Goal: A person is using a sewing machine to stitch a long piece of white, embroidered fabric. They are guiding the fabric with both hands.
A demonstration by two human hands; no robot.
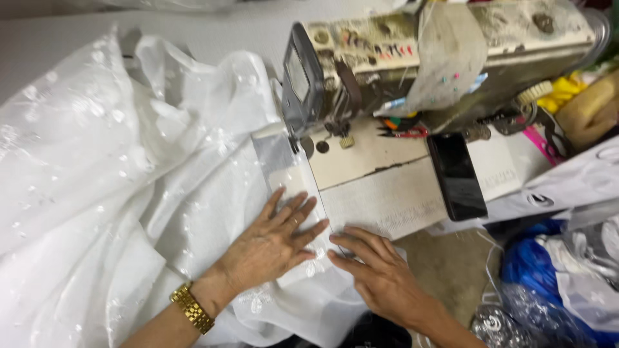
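Both our hands lie open and flat, gripping nothing: our left hand [271, 241], a gold link watch [191, 308] at its wrist, presses the sheer white embroidered fabric [97, 187] down so it stays smooth, while our right hand [377, 274] pins its folded edge just beside it. That edge runs toward the needle of the worn cream sewing machine [412, 58]; a black phone [456, 175] rests on the machine bed, apart from the cloth

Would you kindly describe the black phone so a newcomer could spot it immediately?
Start at the worn cream sewing machine at the top. Below its arm, right of the needle, a flat black rectangular phone lies on the pale machine bed. It is the only dark, glossy slab there.
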